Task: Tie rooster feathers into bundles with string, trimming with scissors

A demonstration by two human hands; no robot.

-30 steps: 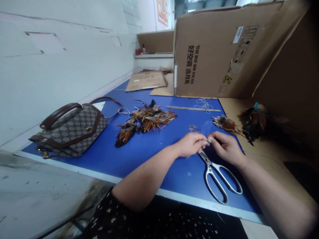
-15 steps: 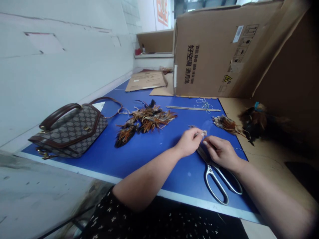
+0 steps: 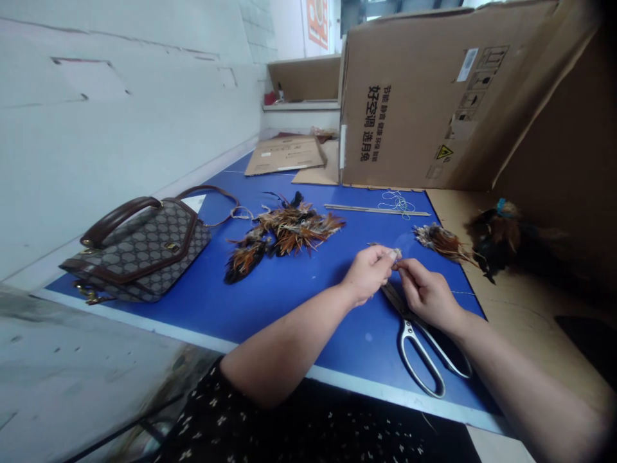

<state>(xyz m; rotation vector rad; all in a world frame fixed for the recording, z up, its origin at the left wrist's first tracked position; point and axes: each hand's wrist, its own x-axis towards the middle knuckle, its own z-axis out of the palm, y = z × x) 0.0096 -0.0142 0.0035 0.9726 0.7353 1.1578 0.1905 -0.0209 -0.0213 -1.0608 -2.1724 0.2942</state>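
Fingers of left hand (image 3: 367, 273) pinch the feather tuft (image 3: 394, 254); right hand (image 3: 427, 292) pinches it too, touching from the right, scissors (image 3: 421, 350) beneath.

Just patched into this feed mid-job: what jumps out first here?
At centre, the left hand pinches a small feather tuft, the right hand touching it, over steel scissors lying on the blue table. Further left lie a rust-and-black feather pile and a patterned handbag; a big cardboard box stands behind.
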